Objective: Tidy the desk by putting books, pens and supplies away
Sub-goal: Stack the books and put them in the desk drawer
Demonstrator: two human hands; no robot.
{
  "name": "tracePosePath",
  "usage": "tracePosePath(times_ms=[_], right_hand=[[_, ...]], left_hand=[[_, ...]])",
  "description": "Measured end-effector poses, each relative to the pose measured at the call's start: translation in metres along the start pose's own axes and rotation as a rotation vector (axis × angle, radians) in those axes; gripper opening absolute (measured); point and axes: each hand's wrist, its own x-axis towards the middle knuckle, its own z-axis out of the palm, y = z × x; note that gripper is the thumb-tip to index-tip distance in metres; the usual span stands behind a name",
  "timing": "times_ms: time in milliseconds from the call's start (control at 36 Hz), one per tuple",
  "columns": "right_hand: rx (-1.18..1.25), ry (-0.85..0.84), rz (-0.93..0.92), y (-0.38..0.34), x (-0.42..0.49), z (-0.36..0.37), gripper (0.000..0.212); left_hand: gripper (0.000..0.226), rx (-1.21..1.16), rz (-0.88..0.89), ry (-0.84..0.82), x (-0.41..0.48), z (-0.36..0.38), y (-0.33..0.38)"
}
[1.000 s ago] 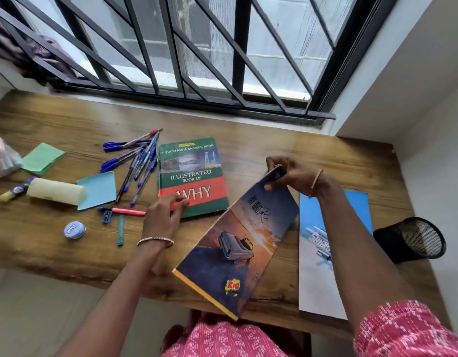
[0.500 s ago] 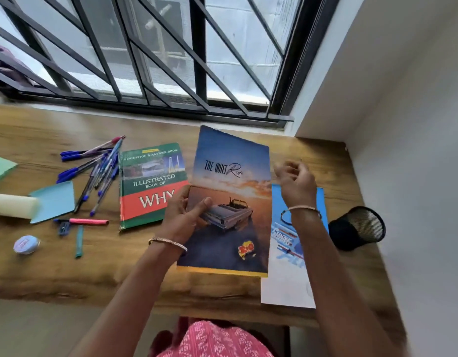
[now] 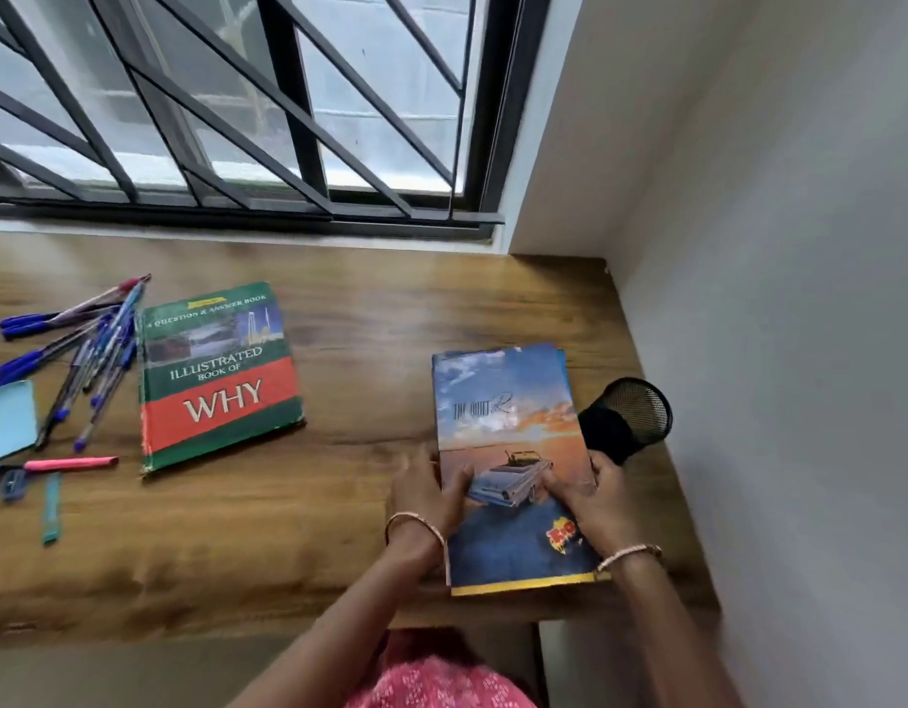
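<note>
Wooden bench (image 3: 314, 544) | we see left hand (image 3: 431, 495) and right hand (image 3: 592, 495) gripping car-cover book (image 3: 508, 401) by its side edges | mesh pen cup (image 3: 633, 413) just beside

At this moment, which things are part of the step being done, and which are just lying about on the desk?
In hand: glossy car-cover notebook, held by left hand and right hand.
Lying about: green-and-red hardback book; loose blue ballpoint pens; pink highlighter; pale blue sticky pad; black mesh pen cup.
</note>
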Motion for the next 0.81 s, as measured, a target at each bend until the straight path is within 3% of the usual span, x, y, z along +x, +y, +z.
tracePosePath(times_ms=[83,250,444,639,806], right_hand=[[-0.156,0.082,0.001,0.023,0.014,0.000,0.059],[-0.565,0.243,-0.091,0.015,0.005,0.001,0.035],[-0.508,0.282,-0.024,0.002,0.009,0.010,0.026],[-0.514,0.287,-0.050,-0.004,0.017,0.030,0.040],[-0.525,0.265,-0.075,-0.002,0.022,0.033,0.040]], left_hand=[[0.040,0.086,0.005,0.044,-0.003,0.004,0.007],[0.041,0.093,0.011,0.050,-0.001,0.008,0.017],[0.036,0.090,0.016,0.101,0.006,-0.003,0.015],[0.035,0.077,-0.023,0.142,0.007,-0.021,0.003],[0.036,0.069,0.013,0.102,0.007,-0.030,-0.001]])
